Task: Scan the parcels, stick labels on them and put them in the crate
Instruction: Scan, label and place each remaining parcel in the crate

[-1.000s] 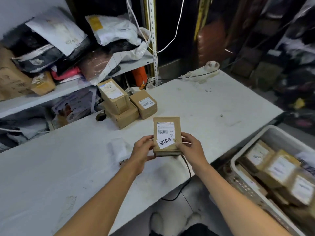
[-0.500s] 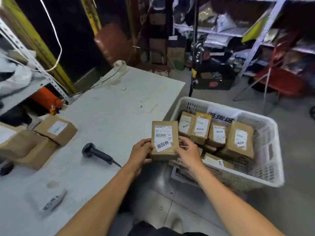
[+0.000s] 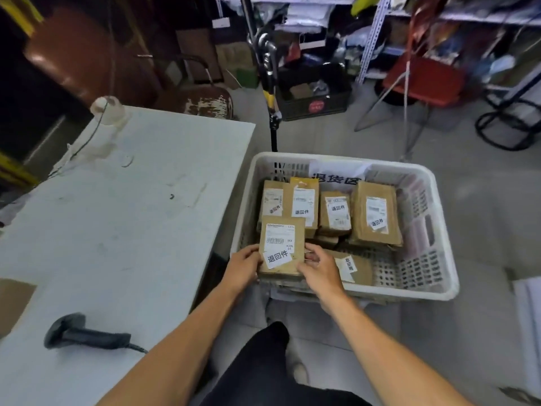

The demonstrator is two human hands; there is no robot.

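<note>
Parcel [image 3: 281, 247]: brown cardboard box, label side up, held over the near-left corner of the crate; white shipping label with barcode, and a smaller white sticker with three printed characters set askew at its lower edge.
Left hand [image 3: 242, 269]: grips the parcel's left edge, fingers curled under, thumb at the side.
Right hand [image 3: 319, 271]: grips the parcel's right edge, fingers curled round its lower right corner.
Grip relation: parcel lies between both hands, its far end projecting beyond the fingers.
Crate [image 3: 439, 230]: white perforated plastic, on the floor.
Crate contents [image 3: 376, 215]: several labelled brown parcels, mostly at the far side.
Scanner [image 3: 85, 335]: black, lying on the white table [image 3: 123, 230], left of the crate.
</note>
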